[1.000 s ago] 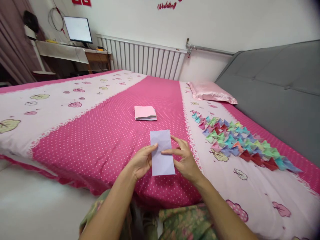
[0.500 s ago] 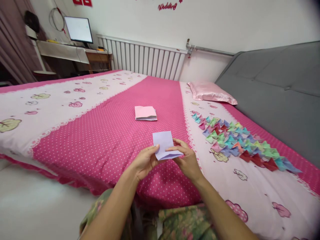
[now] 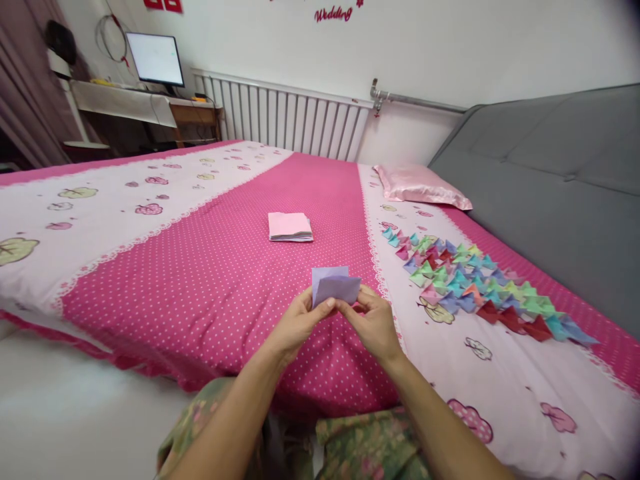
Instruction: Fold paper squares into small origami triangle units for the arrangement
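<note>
A lavender sheet of origami paper (image 3: 336, 288) is held up between both hands over the near part of the bed, its lower part folded up in front of its back part. My left hand (image 3: 299, 325) grips its lower left corner, thumb in front and the other fingers behind. My right hand (image 3: 373, 323) pinches the lower right side, its thumb close to the left thumb. Beyond the hands lies a stack of square paper (image 3: 290, 227), pink on top. Several rows of folded paper boats (image 3: 475, 283) in many colours stand to the right.
The bed's pink dotted cover (image 3: 200, 293) spreads under everything. A pink pillow (image 3: 423, 187) lies by the grey headboard (image 3: 550, 173) on the right. At the back are a white radiator (image 3: 285, 113) and a desk with a monitor (image 3: 156, 59).
The lower edge of the lavender paper has been turned up, so a flap now covers much of its front. Both thumbs have come together at its bottom edge.
</note>
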A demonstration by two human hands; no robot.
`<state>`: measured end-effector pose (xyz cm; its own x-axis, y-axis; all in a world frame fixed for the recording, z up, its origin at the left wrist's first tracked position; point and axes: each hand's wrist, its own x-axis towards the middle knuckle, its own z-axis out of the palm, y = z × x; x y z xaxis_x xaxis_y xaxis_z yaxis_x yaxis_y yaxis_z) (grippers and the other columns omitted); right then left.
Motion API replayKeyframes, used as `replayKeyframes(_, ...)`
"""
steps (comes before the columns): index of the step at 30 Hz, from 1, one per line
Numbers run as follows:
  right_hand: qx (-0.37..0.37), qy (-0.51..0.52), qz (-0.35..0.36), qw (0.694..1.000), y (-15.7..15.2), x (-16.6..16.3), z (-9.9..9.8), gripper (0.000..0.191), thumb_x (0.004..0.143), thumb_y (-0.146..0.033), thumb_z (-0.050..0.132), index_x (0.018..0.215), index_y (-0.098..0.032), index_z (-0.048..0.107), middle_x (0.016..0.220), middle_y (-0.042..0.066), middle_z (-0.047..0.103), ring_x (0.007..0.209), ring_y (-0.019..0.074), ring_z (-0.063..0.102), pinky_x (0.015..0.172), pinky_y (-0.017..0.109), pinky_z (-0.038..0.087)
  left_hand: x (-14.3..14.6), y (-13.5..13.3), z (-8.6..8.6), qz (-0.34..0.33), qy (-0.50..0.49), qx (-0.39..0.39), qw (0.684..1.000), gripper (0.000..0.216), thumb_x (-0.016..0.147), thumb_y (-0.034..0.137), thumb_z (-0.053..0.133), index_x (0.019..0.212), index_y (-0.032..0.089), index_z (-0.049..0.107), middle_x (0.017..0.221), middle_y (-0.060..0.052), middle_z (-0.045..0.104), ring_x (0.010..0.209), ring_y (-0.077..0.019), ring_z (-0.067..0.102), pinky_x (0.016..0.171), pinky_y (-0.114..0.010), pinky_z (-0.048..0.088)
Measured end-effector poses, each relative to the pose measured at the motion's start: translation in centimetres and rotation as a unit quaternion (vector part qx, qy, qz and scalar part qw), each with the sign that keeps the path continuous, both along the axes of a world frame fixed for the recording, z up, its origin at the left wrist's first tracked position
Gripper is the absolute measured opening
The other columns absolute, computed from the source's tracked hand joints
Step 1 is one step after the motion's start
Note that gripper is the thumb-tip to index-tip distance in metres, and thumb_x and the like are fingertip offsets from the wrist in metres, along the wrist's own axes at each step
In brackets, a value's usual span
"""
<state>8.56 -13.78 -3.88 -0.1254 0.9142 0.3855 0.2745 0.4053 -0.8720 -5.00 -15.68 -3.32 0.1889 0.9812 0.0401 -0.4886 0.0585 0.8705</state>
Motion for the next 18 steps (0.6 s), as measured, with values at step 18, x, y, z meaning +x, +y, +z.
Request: replayKeyframes(18, -0.038, 0.040, -0.063, 0.996, 0.01, -0.19, -0.46, 0.031, 0.065, -0.035, 0.065, 0.086, -0.018, 0.050, 0.076, 0.002, 0.059, 0.062, 0.0132, 0.055, 0.054, 0.023, 0.043, 0.97, 0.37, -0.62, 0.033, 0.014, -0.002, 0.999, 0.025, 0.073, 0.031, 0.057, 0.083, 0.010, 0.063, 0.083, -0.009, 0.067, 0.078, -0.0158, 0.061, 0.081, -0.030, 0.043)
